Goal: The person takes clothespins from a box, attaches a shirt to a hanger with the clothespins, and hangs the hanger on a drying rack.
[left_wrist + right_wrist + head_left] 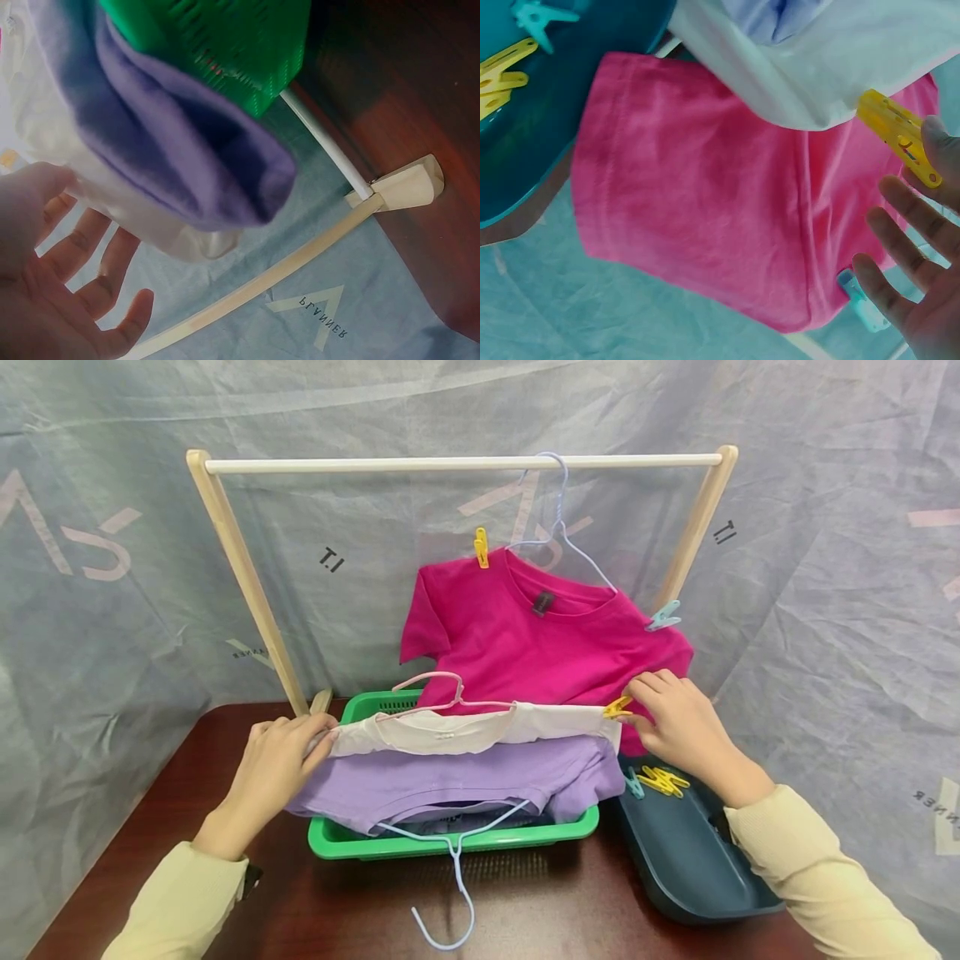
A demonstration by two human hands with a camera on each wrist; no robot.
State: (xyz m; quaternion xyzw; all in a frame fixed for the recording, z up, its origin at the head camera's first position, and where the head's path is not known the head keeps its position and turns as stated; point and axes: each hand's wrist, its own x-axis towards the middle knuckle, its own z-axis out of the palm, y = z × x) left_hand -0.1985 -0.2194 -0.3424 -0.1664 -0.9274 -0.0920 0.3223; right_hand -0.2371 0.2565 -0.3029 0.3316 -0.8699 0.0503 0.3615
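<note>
A white shirt point(442, 735) hangs on a pink hanger point(458, 690) over the green basket. My left hand point(272, 770) pinches its left shoulder; in the left wrist view the other fingers point(112, 277) spread away from the cloth. At the opposite shoulder, a yellow clothespin point(618, 707) bites the white fabric. Its handle end sits between the thumb and index finger of my right hand point(681, 727), as the right wrist view also shows. A purple shirt point(472, 772) with a blue hanger point(459, 868) lies in front, draped over the basket.
Behind, a magenta shirt point(525, 635) hangs on a blue hanger from the rack's white bar point(337, 465), with a yellow clothespin point(481, 548) and a teal clothespin point(663, 616) on it. The green basket point(450, 845) stands beside a dark tray point(697, 868) holding several clothespins point(663, 781).
</note>
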